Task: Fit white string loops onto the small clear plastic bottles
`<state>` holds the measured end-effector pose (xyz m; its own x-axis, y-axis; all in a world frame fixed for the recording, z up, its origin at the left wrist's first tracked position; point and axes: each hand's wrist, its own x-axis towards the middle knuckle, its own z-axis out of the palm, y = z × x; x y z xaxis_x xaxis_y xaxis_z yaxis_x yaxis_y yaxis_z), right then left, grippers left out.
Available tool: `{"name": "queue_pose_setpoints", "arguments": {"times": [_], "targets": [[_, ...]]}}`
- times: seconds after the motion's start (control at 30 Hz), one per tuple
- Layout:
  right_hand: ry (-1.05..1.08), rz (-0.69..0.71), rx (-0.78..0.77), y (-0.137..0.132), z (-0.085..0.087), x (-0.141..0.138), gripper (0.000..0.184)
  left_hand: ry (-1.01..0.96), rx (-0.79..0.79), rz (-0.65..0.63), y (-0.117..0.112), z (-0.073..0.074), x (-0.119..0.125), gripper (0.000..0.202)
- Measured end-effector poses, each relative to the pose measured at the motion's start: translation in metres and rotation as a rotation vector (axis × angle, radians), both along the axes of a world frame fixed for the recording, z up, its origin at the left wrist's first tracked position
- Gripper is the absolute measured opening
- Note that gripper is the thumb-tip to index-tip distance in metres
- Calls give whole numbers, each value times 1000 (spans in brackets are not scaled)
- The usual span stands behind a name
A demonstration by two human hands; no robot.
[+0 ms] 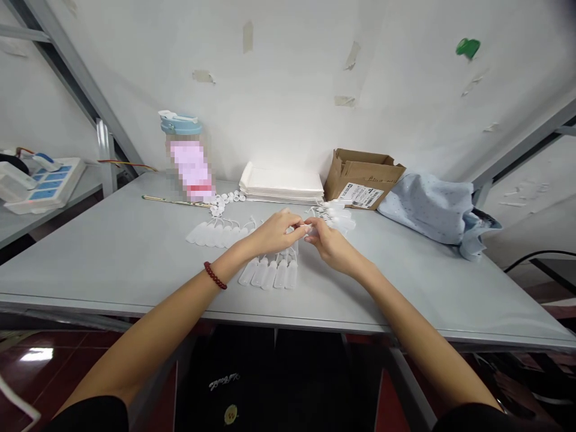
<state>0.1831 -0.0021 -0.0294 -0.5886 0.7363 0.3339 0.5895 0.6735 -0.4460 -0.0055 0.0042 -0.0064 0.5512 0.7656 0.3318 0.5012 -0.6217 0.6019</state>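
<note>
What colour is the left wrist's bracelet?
The bracelet is dark red, seen in the head view.

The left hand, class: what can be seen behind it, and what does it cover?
Around the left hand, grey tabletop and small translucent bottles show, some on the near side, some farther left. Whatever lies directly behind the hand is covered and cannot be told.

Letter W on round emblem (231, 414) on black cloth (288, 381), blurred white script (224, 381) above, unreadable carton label (361, 195)

bottles (269, 274): smooth translucent plastic | tabletop (112, 252): smooth, satin | box (348, 174): matt cardboard | bundle (423, 204): cloth
</note>
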Motion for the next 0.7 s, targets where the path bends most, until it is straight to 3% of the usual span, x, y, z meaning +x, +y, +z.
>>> {"name": "queue_pose_setpoints", "arguments": {"times": [0.2,0.43,0.7], "targets": [[4,9,-152,-1,6,4,35,58,152,-147,5,-6,-5,28],[-18,-19,10,5,-5,2,45,-1,-9,28,10,-5,-6,35],[-35,-37,59,12,-14,1,48,-75,-103,29,19,-9,-8,28]]}}
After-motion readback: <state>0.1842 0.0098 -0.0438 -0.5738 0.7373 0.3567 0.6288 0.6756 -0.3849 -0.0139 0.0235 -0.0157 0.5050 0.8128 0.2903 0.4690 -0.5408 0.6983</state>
